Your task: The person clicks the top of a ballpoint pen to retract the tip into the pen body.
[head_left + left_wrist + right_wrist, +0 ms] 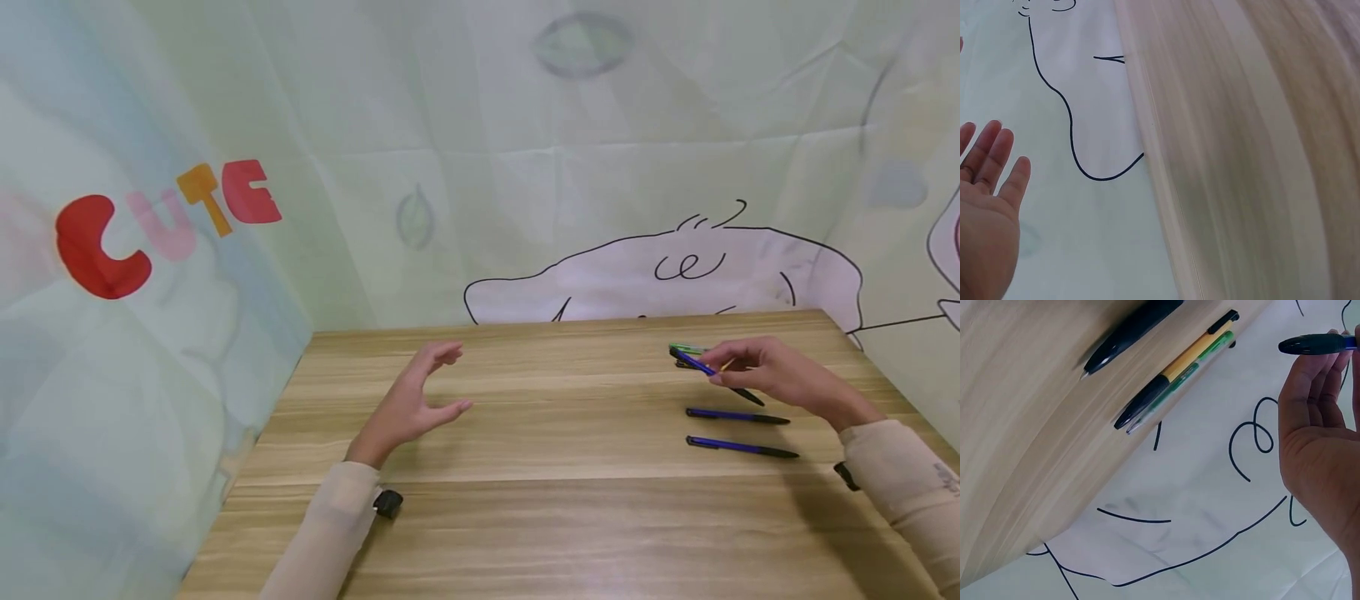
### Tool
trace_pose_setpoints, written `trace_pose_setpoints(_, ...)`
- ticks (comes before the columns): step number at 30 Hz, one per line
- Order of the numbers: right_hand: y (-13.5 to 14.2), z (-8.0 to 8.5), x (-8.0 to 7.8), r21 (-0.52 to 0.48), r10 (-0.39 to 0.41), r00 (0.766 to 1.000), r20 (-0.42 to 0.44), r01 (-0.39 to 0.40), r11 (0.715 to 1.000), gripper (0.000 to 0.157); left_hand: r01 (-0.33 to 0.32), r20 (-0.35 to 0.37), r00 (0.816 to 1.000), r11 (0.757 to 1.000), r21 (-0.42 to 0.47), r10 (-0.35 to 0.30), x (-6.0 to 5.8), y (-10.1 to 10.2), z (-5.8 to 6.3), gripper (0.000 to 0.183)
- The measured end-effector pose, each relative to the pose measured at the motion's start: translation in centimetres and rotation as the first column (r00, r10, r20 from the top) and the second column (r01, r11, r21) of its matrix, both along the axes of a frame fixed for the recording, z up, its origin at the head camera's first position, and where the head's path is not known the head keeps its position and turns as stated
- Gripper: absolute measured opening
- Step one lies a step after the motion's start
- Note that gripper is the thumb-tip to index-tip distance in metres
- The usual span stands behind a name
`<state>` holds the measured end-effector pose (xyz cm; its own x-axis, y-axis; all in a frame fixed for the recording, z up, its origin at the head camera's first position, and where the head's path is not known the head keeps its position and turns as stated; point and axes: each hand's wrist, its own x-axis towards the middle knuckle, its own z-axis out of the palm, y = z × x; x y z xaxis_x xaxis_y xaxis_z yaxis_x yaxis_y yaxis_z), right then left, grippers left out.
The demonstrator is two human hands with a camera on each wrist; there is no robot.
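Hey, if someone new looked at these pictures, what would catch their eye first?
Probably the colourful CUTE lettering on the left-hand backdrop. Next, perhaps, the person's right grip holding a blue pen above the right side of the wood-grain table, with two more blue pens lying nearer the head camera.

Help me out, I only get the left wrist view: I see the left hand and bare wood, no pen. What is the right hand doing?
Observer: The right hand is pinching a blue-and-black pen.
Operator: Are there more like that one?
Observer: Yes, two more blue-and-black pens lie on the tabletop, below it in the head view.
Operator: Any other colours out there?
Observer: In the right wrist view, a yellow-and-black pen and a green pen lie side by side near the far edge.
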<state>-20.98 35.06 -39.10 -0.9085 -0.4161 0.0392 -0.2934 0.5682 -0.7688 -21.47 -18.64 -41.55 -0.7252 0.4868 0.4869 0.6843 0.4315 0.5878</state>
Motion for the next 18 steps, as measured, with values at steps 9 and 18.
trace_pose_setpoints(9, 1.0, -0.4, -0.6, 0.037, 0.078, 0.996, -0.033, -0.077, 0.996, 0.023, -0.015, 0.021, 1.000, 1.000, -0.009, 0.016, 0.5, -0.2, 0.1, 0.081)
trace_pose_setpoints(18, 2.0, -1.1, -1.3, 0.074, 0.099, 0.993, -0.064, -0.094, 0.993, 0.022, -0.045, 0.015, 0.999, 0.998, -0.041, 0.046, 0.7, -0.6, -0.1, 0.080)
